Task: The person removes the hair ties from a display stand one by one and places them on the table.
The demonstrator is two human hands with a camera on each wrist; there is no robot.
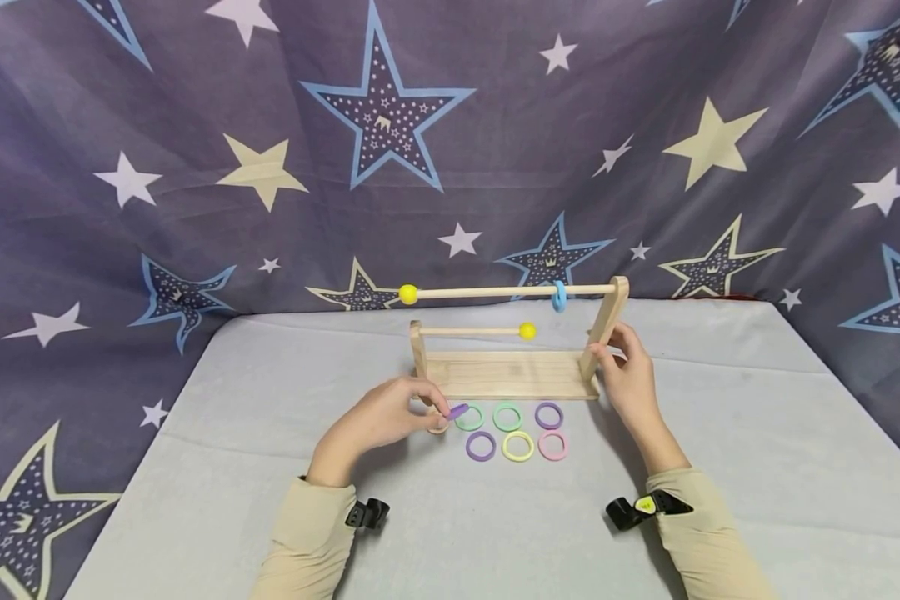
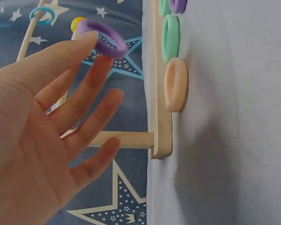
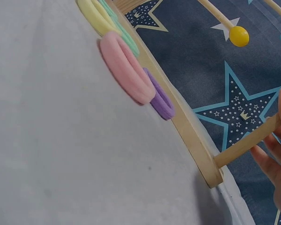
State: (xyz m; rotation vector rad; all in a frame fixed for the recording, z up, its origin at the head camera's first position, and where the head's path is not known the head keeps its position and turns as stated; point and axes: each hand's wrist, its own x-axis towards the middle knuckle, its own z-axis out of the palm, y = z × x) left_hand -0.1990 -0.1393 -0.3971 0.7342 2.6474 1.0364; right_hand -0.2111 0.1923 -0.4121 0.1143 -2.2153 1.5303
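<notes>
My left hand (image 1: 390,412) pinches a purple hair tie (image 1: 458,412) between thumb and index finger, its other fingers spread apart in the left wrist view. It is just in front of the left end of a wooden rack (image 1: 510,379). My right hand (image 1: 632,379) grips the rack's tall right upright (image 1: 606,325). A light blue hair tie (image 1: 560,297) hangs on the upper rod (image 1: 487,292), towards its right end. The lower rod (image 1: 468,332) is bare and ends in a yellow ball (image 1: 527,331).
Along the rack's front edge lie several hair ties, among them a green one (image 1: 507,405), a yellow one (image 1: 518,457), a pink one (image 1: 553,457) and a peach one (image 2: 176,84). A star-patterned cloth (image 1: 495,200) hangs behind the light grey table (image 1: 495,533).
</notes>
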